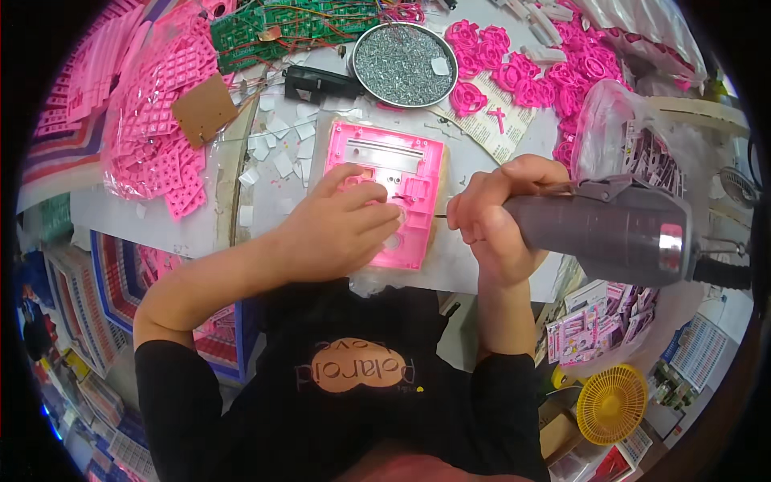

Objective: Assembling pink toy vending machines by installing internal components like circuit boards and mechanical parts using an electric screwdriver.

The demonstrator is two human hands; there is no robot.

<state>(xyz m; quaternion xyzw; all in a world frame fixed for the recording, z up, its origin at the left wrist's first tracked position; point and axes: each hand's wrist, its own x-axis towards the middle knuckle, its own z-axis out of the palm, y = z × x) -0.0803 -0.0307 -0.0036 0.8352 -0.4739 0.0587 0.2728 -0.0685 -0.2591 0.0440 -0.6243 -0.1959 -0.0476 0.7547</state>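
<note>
A pink plastic housing (430,185), open side up, lies on a pad in front of me. It has a silver strip near its far edge and small round parts inside. My left hand (345,229) rests over its left half, fingers spread and bent, fingertips touching the inside; what lies under them is hidden. My right hand (502,213) is closed around a dark grey electric screwdriver (598,229), held level just right of the housing. Its thin bit points left, close to the housing's right edge.
A round metal tray (405,28) full of small screws stands beyond the housing, beside a black plastic part (320,83). Green circuit boards (293,28) with wires lie at the back. Pink keypads (152,132) fill a bag at left; pink rings (514,72) are heaped at right.
</note>
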